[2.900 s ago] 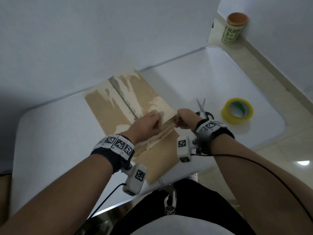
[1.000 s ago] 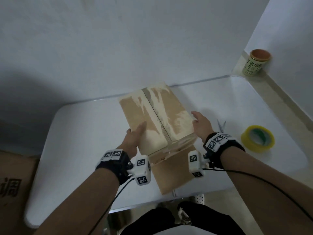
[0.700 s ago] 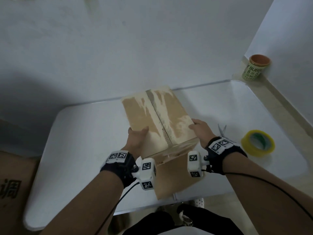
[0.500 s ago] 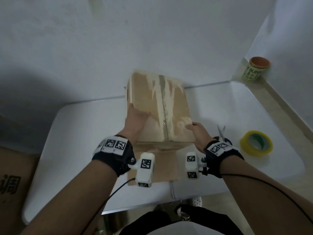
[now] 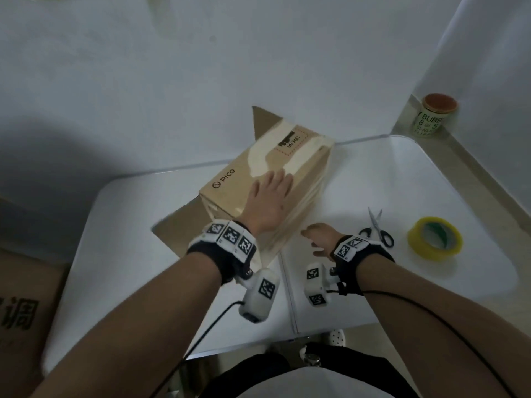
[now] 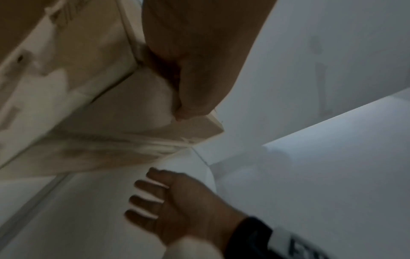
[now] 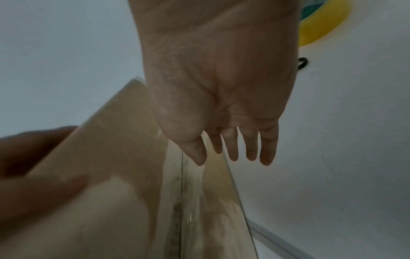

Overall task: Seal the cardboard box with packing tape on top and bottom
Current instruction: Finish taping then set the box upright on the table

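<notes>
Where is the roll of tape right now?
In the head view, the yellow tape roll lies on the white table, far right, just beyond the scissors.

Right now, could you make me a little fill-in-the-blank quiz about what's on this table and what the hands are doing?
1. The left hand lies flat on the ____ box.
2. The scissors lie between the right hand and the roll of ____.
3. The word printed on the box is ____.
4. The right hand holds ____.

Missing words: cardboard; tape; PICO; nothing
</notes>
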The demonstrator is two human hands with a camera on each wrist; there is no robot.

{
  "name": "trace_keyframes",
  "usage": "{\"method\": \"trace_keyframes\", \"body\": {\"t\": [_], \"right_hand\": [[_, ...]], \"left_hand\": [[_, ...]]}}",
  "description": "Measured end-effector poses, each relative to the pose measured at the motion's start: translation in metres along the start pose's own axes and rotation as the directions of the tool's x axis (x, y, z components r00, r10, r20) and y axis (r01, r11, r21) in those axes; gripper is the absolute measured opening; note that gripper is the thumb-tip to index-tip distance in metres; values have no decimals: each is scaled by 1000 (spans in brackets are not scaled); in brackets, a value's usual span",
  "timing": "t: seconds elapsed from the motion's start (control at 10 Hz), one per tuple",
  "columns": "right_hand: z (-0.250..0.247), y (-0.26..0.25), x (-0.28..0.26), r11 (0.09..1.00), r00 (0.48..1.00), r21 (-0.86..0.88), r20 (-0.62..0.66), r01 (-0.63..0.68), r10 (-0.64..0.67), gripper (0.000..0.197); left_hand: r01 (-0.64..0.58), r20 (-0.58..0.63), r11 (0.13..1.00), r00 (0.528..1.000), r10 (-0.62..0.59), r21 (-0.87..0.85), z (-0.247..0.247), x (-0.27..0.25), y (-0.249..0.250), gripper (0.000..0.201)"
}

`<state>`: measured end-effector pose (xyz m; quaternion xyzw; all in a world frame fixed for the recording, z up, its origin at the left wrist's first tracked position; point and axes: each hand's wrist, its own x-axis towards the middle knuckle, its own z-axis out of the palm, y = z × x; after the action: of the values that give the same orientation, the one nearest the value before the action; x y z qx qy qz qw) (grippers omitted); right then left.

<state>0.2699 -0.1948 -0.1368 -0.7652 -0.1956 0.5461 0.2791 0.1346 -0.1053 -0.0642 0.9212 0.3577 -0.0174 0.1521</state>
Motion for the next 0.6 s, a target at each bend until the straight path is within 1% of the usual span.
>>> {"method": "trace_keyframes", "body": {"t": [0.1,0.2,0.3,0.4,0.5,0.6], "right_hand": [[-29,-6,4,994,990,-73,-104,86,-94,43],[-54,-20,7,974,950,-189,-261,123,-171,39],[-64,-39,6,944,866,-264,-403,200,-296,37],[-64,-61,5,909,766,-247,-490,336,-416,37],[-58,-86,5,860,687,-308,-518,406,-510,35],[-55,-107,12,792,637,-392,-472,468,-610,35]], "left_hand": [[-27,11,996,1000,26,87,10,2,2,77],[-78,20,988,997,76,133,8,4,-15,82],[-147,49,983,989,142,108,-1,4,-37,78],[-187,114,981,977,181,51,-15,7,-59,77],[-190,49,971,979,199,-148,-28,4,-69,78],[-36,-126,851,991,-36,-524,-42,-10,-71,58]]}}
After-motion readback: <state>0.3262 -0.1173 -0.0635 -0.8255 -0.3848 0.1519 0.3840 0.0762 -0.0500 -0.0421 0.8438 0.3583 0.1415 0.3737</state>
